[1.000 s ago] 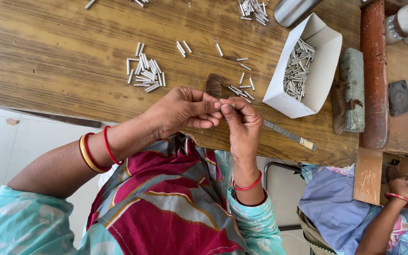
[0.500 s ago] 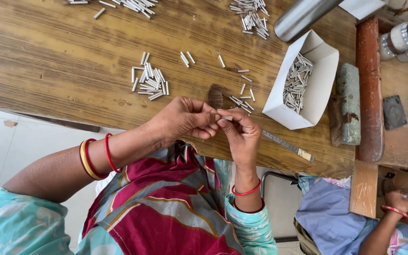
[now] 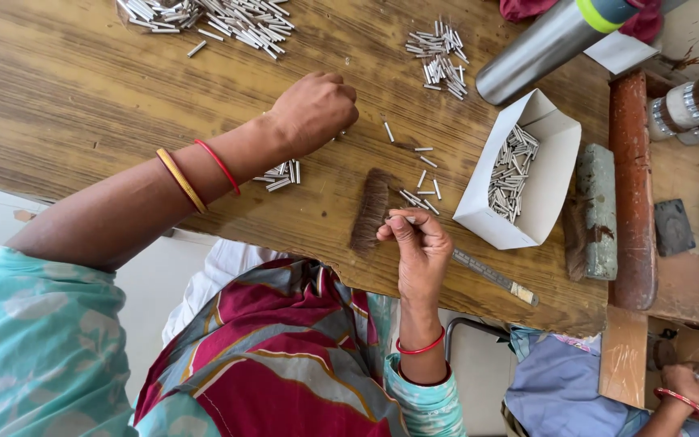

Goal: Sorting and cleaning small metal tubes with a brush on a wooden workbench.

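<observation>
L hand point(image 3: 315, 109) at upper centre, fingers curled down onto loose pins point(image 3: 283, 173) on table point(image 3: 82, 97); whether they grip one can't be told. R hand point(image 3: 418, 247) at centre, fingertips pinched on a pin point(image 3: 403, 214), long axis roughly left-right. Box point(image 3: 527, 182) lies right of R hand.

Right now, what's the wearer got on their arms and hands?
Both hands are bare, no gloves. The left hand has two thin bangles, one yellow and one red, on the forearm. The right hand has one red bangle at the wrist. Both teal patterned sleeves end above the wrist.
</observation>
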